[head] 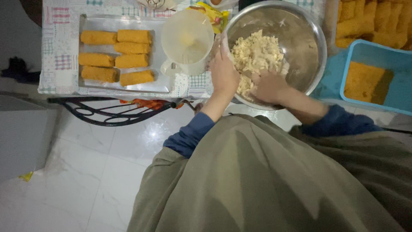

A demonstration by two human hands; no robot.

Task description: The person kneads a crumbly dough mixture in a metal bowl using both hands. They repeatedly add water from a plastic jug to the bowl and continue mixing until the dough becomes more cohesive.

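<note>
Working both hands inside the steel bowl (315, 41), front rim side, nearest the person's body. Pale crumbly dough (257, 56) sits mid-bowl, mass running roughly from near edge up toward centre, i.e. directly ahead of both hands, slightly up-frame. Left hand (223, 75) at the bowl's left rim, fingers pointing up into the mix, loosely extended; can't tell if it's gripping the rim or pressing dough. Right hand (269, 86) lower-centre in the bowl, knuckles up, fingers curled down into the dough, looks like a scooping/pinching grab, fingertips hidden. Right hand is nearer to the bulk of the dough; left is more at the edge.

Surroundings: white plastic jug (186, 41) just left of the bowl, touching or nearly. Metal tray (159, 79) further left w/ six breaded orange-brown rolls (116, 56), two columns, long axes left-right. Blue plastic tub (377, 53) right of the bowl w/ orange crumbs inside; more breaded pieces (373, 21) stacked behind it.

Surface: small table w/ patchwork-print cloth (60, 56), black wrought frame beneath. Floor: glossy white tiles (98, 172). Person's olive garment fills lower frame, blue sleeves pushed up.
</note>
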